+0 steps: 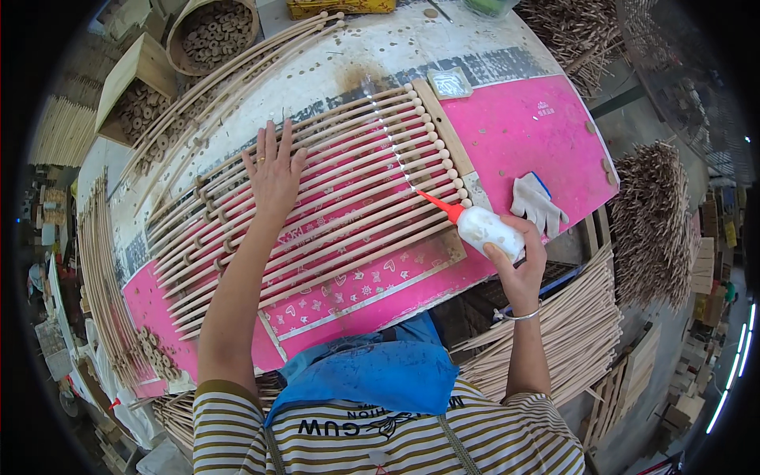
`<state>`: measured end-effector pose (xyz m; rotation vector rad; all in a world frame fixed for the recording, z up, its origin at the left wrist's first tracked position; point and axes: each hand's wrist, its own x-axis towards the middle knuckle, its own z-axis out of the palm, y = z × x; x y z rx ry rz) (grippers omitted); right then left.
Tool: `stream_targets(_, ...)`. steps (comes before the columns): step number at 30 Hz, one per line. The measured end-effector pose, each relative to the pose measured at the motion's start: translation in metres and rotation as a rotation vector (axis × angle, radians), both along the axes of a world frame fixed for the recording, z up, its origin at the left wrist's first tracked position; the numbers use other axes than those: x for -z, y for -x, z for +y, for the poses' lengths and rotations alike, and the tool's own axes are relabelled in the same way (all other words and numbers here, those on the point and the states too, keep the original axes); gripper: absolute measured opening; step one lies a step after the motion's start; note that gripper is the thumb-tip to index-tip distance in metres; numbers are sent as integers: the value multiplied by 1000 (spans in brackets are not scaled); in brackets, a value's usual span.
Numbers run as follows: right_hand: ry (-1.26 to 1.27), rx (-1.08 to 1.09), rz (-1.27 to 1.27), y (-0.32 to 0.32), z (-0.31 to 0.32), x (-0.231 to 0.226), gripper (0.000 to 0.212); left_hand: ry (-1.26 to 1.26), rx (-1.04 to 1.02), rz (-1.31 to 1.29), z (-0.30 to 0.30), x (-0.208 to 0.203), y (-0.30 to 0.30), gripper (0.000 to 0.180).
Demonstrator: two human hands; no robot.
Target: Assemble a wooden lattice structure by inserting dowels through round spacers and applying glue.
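A row of thin wooden rods (348,186) with round ball ends lies side by side on a pink sheet (514,119). The ball ends line up against a wooden strip (442,127) on the right. My left hand (275,170) rests flat across the rods, fingers spread. In my right hand (522,265) is a white squeeze bottle (484,229), tilted so its red nozzle points at the rods. A line of white glue-like dabs (388,138) crosses the rods from the far side to the nozzle tip. Small wooden rings (210,207) sit on several rods, left of my left hand.
A grey work glove (538,204) lies near the table's right edge. By the strip's far end sits a clear dish (450,84). Wooden rings fill a round tub (255,33) and a wooden box (142,67). Rod bundles (546,332) and dark sticks (653,222) flank the table.
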<state>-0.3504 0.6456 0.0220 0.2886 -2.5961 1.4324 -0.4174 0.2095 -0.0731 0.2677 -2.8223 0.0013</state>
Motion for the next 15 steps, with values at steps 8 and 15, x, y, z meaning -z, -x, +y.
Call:
stream_targets(8, -3, 24, 2, -9, 2, 5, 43, -149, 234, -90, 61, -45, -78, 69)
stream_targets(15, -68, 1, 76, -10, -2, 4, 44, -206, 347, -252, 104, -63, -147, 69)
